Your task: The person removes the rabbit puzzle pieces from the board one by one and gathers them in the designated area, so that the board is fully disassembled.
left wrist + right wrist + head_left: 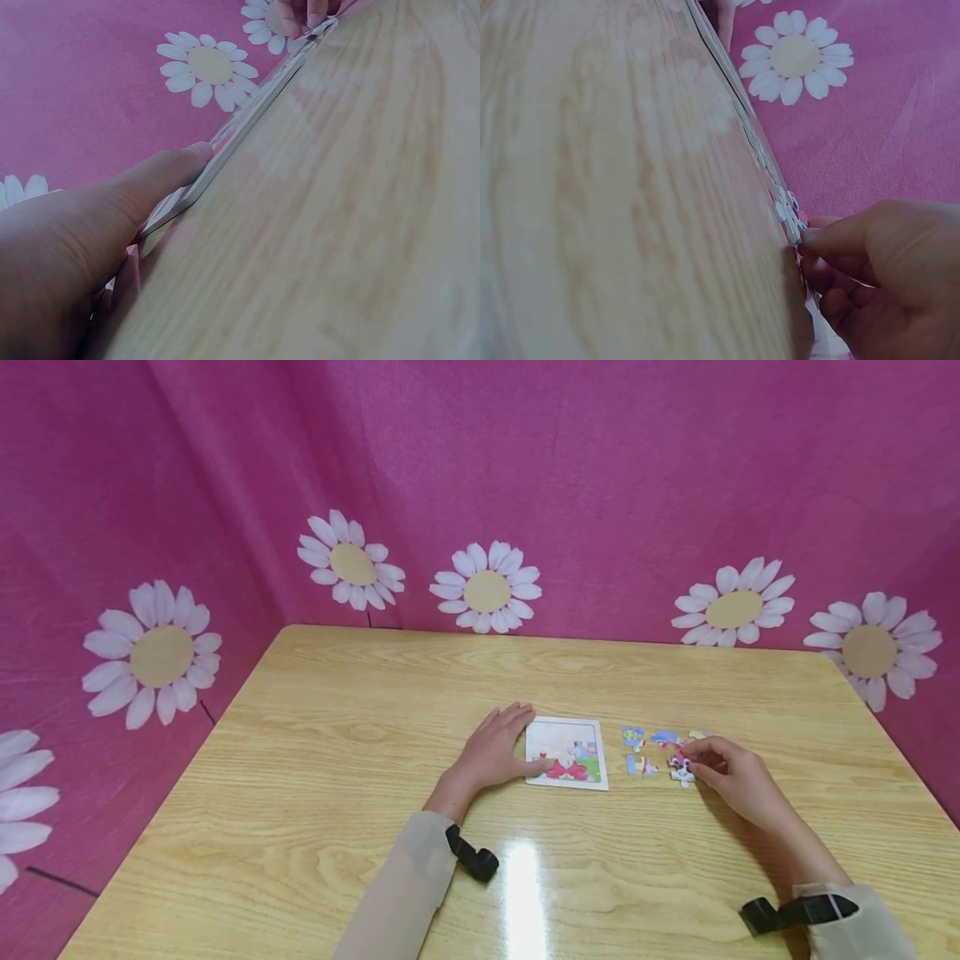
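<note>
A square puzzle board point(563, 729) with a pale frame lies flat on the table, a few pieces fitted along its lower part and right side. My left hand point(491, 754) rests at the board's left edge, fingers stretched to the upper corner. Its thumb point(176, 166) presses on the board's face, near the bottom left. To the right of the board, my right hand point(738, 777) pinches a puzzle piece point(682, 772) with a white and pink picture between thumb and forefinger. In the right wrist view this piece point(786, 212) is close over the tabletop, partly hidden by the fingertips.
Several loose puzzle pieces, among them a blue and yellow one point(633, 736) and a blue and white one point(640, 766), lie between the board and my right hand. The wooden table point(360, 693) meets a pink curtain point(585, 510) with white daisies behind and at the left.
</note>
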The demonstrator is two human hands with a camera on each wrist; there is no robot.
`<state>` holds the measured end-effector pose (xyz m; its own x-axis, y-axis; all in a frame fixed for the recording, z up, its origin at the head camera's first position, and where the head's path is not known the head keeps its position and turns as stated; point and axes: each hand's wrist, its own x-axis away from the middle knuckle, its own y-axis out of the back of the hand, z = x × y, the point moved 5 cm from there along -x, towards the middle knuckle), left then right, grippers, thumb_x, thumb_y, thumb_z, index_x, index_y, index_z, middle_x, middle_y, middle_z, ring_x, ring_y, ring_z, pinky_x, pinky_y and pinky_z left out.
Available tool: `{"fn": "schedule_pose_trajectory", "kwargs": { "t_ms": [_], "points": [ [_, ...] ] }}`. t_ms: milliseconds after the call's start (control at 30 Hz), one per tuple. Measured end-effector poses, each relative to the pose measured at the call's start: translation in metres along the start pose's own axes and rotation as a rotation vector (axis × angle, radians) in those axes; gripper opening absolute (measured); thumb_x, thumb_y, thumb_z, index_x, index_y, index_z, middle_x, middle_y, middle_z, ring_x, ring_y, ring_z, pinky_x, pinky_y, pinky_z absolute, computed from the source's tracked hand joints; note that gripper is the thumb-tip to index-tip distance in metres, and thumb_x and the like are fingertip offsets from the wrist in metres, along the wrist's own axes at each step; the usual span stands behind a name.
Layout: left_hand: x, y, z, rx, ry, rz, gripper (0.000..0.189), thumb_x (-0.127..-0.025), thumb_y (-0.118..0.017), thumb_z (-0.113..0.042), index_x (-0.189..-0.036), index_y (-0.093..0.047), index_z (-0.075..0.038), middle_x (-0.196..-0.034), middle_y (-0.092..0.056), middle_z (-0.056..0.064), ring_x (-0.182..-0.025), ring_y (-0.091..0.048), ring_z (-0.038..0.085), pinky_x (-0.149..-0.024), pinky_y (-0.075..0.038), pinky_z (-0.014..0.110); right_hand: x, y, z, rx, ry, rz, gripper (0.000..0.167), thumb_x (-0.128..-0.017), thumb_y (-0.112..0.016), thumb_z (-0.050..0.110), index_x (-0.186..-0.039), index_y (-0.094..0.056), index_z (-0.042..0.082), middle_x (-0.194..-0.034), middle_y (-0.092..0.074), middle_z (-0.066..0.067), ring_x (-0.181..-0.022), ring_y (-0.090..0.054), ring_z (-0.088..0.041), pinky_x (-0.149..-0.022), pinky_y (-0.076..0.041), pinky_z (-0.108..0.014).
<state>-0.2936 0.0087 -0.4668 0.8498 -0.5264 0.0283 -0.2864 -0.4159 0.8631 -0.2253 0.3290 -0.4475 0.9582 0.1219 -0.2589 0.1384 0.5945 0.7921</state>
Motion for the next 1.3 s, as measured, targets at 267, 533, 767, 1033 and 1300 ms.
{"fn": "schedule_pose_trajectory", "kwargs": {
  "t_ms": [267,533,767,1033,1300],
  "points": [
    [0.0,0.001,0.0,0.006,-0.004,-0.005,0.091,-0.082,-0.068,-0.06,-0.153,-0.034,-0.014,-0.162,-0.03,0.0,-0.154,-0.017,0.015,-0.129,-0.008,0.034,0.001,0.001,0.004,-0.008,0.005,0.018,0.017,-0.089,-0.066,-0.003,-0.106,-0.067,0.001,-0.103,-0.071,-0.02,-0.08,-0.049,0.019,-0.066,-0.047,-0.006],
    [0.0,0.001,0.0,-0.009,-0.007,-0.006,0.092,-0.082,-0.067,-0.061,-0.153,-0.034,-0.014,-0.162,-0.03,0.0,-0.154,-0.018,0.015,-0.129,-0.009,0.034,-0.005,-0.004,0.021,-0.021,0.054,-0.04,0.013,-0.088,-0.069,0.002,-0.101,-0.068,0.004,-0.095,-0.069,-0.013,-0.072,-0.051,0.01,-0.058,-0.047,-0.012],
    [0.001,0.001,0.0,-0.012,-0.009,-0.001,0.092,-0.082,-0.067,-0.062,-0.153,-0.033,-0.014,-0.162,-0.03,0.0,-0.154,-0.018,0.015,-0.129,-0.009,0.034,-0.019,-0.027,0.047,-0.087,0.163,-0.017,0.018,-0.084,-0.072,-0.002,-0.1,-0.068,0.003,-0.087,-0.067,-0.008,-0.07,-0.051,0.007,-0.057,-0.046,-0.014],
    [0.0,0.0,0.001,-0.014,-0.013,-0.002,0.091,-0.082,-0.067,-0.061,-0.153,-0.033,-0.014,-0.162,-0.03,0.0,-0.154,-0.018,0.015,-0.129,-0.01,0.034,-0.037,-0.058,0.076,-0.118,0.222,0.127,0.02,-0.084,-0.073,0.002,-0.104,-0.068,0.004,-0.088,-0.064,-0.003,-0.076,-0.053,0.002,-0.062,-0.047,-0.017],
    [-0.001,0.0,0.001,-0.015,-0.008,-0.001,0.091,-0.082,-0.067,-0.062,-0.153,-0.034,-0.015,-0.162,-0.03,-0.001,-0.154,-0.017,0.014,-0.129,-0.009,0.034,-0.05,-0.07,0.09,-0.058,0.231,0.275,0.031,-0.088,-0.068,0.001,-0.118,-0.065,0.004,-0.104,-0.064,-0.007,-0.086,-0.051,-0.014,-0.073,-0.045,-0.023]
  ]
}}
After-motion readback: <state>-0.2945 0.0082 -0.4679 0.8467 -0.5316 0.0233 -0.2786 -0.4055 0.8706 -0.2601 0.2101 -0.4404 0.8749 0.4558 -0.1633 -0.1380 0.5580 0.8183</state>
